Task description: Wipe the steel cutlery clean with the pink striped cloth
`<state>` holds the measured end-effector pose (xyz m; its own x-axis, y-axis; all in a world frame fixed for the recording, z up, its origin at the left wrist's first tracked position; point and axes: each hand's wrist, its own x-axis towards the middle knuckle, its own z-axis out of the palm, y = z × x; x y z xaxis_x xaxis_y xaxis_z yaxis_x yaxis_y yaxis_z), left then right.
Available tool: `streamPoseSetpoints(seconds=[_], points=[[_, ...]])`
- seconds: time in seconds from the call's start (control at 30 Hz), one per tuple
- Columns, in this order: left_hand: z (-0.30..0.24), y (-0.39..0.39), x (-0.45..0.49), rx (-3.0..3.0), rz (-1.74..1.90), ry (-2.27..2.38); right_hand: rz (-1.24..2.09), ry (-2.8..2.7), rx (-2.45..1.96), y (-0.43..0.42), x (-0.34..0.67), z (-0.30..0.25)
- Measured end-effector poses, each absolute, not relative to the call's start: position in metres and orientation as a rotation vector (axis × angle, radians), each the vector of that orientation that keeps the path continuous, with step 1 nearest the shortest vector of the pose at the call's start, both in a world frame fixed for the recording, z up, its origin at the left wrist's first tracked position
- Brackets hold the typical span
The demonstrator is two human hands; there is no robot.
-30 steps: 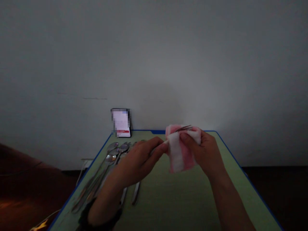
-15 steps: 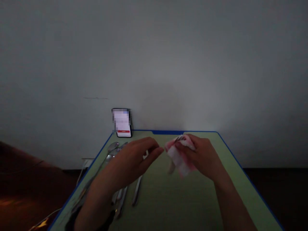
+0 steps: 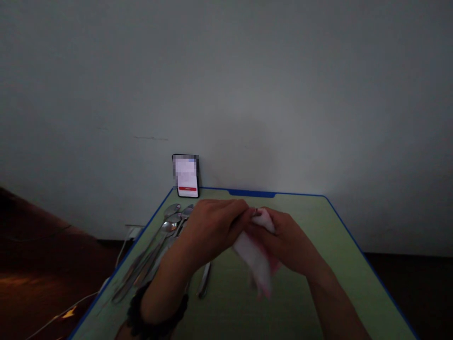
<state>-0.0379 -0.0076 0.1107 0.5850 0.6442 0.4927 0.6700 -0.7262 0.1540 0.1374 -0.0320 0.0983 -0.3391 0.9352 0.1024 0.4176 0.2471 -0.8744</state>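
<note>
In the head view, my right hand (image 3: 283, 238) is closed round a white and pink cloth (image 3: 256, 257), its loose end hanging over the table. A small bit of dark metal, too blurred to name, shows at the top of the cloth's fold. My left hand (image 3: 215, 229) is closed too, its fingertips pressed on the cloth's upper left edge beside the right fingers. Whatever lies inside the folds is hidden. Under and beyond my left forearm lie several metal spoons (image 3: 170, 226), partly covered. One more metal handle (image 3: 204, 281) lies apart, just right of that wrist.
The light green table (image 3: 300, 302) has a blue edge. A phone (image 3: 187, 177) with a lit screen leans on the grey wall (image 3: 283, 94) at the table's back left. A white cable (image 3: 122, 248) hangs off the left side.
My left hand has moved right and met the cloth. The cloth's loose end hangs lower and further left. My view has shifted slightly, showing more of the spoons.
</note>
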Motion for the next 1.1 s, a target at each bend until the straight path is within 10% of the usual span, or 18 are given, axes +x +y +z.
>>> streamPoseSetpoints(seconds=[0.27, 0.67, 1.1], points=[[0.116, -0.007, -0.037, -2.468, -1.181, -1.381, 1.265, -1.835, -1.176, -0.034, 0.144, 0.105], [0.118, -0.019, -0.046, -3.365, -0.033, -1.135, 0.940, -2.472, -1.340, -0.042, 0.161, 0.104], [0.112, -0.017, -0.026, -3.245, -0.294, -1.104, 1.007, -2.332, -1.424, -0.037, 0.168, 0.109]])
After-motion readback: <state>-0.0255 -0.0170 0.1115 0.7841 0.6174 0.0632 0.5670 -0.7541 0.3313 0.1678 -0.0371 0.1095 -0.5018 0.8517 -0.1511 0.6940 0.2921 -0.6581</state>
